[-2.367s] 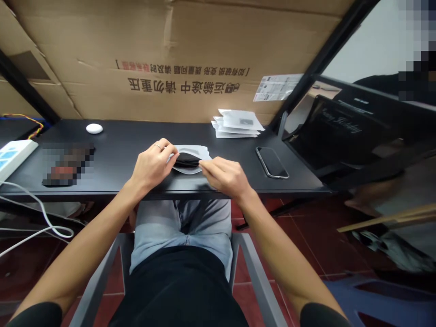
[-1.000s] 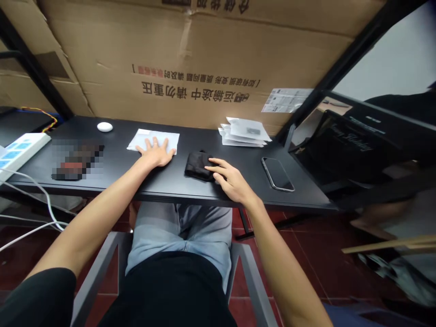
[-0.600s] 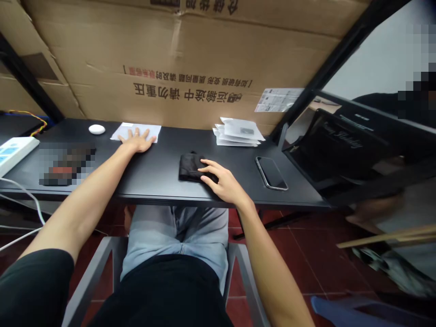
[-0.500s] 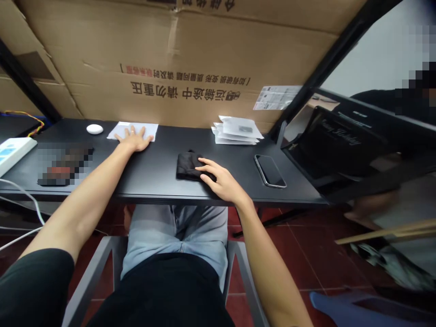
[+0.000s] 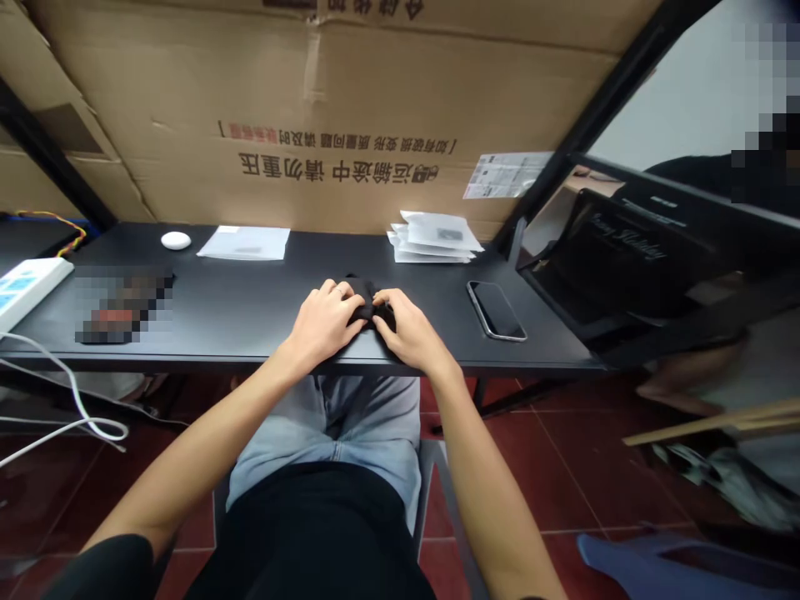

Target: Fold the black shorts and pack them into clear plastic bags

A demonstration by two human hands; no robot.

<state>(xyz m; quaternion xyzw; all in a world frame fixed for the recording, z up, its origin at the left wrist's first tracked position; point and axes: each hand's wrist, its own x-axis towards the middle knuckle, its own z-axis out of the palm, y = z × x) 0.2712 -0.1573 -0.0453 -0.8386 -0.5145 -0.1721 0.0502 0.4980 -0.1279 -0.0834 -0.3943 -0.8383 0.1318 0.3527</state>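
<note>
Left hand (image 5: 329, 321) and right hand (image 5: 407, 330) are pinching a black fabric item (image 5: 367, 292) from opposite sides on the black desk (image 5: 243, 312).

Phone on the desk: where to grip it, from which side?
Probably best by the two long edges, midway along the phone, from above. It lies flat, screen up, on the black desk, so its thin edges offer the hold. The right hand, at the black cloth, is nearer.
</note>
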